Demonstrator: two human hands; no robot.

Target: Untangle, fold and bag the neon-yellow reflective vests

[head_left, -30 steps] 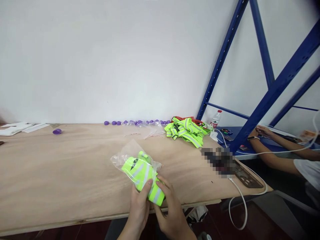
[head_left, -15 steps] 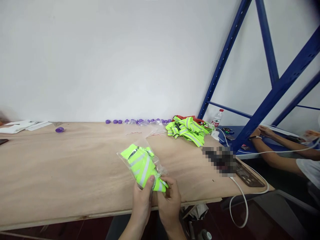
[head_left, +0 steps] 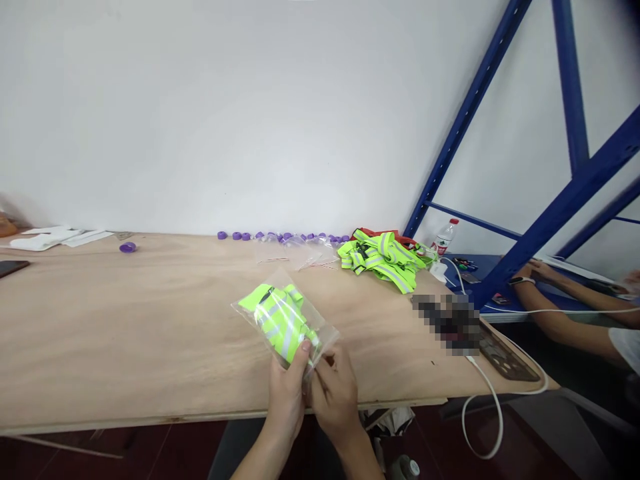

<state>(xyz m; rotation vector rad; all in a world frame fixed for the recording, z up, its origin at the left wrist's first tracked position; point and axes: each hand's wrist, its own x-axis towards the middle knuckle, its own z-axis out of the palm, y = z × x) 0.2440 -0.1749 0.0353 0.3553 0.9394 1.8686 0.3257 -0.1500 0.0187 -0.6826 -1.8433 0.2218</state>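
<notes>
A clear plastic bag (head_left: pixel 320 325) holds a folded neon-yellow strap with grey reflective stripes (head_left: pixel 285 323), above the front part of the wooden table. My left hand (head_left: pixel 289 393) grips the bag's lower edge, thumb on top. On the bag's open-looking right end, my right hand (head_left: pixel 336 393) has its fingers pinched on the plastic. A pile of similar yellow reflective straps (head_left: pixel 385 260) lies at the back right, with something red behind it. More clear bags (head_left: pixel 315 253) lie flat left of that pile.
Purple rolls (head_left: pixel 237 236) line the wall, one (head_left: pixel 128 247) farther left. White papers (head_left: pixel 47 238) and a phone (head_left: pixel 13 267) lie left. Right are a bottle (head_left: pixel 444 238), a brown tray (head_left: pixel 507 353), a white cable, a blue frame (head_left: pixel 560 207) and another person's arms (head_left: pixel 560 313).
The strap now sits fully inside the bag, where part of it stuck out near my right hand before. My right fingers have moved onto the bag's edge. The view has shifted slightly left.
</notes>
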